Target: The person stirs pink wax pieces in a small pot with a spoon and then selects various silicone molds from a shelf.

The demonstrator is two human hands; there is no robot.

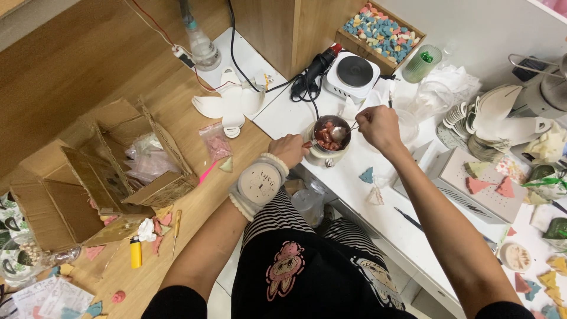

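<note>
On the white table [283,115], our left hand [287,150] grips the rigid, likely hot pot's [328,147] handle; right fingers [367,116] pinch the light spoon [339,132].

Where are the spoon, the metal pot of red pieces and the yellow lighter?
spoon [338,133], head view, on its bowl over the pot.
metal pot [324,155], head view, on its pale outer wall.
yellow lighter [136,253], head view, on its body.

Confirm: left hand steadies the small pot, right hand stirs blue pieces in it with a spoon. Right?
Not quite. In the head view the pieces in the pot are red, not blue. The rest holds: left hand steadies it, right hand works the spoon.
</note>
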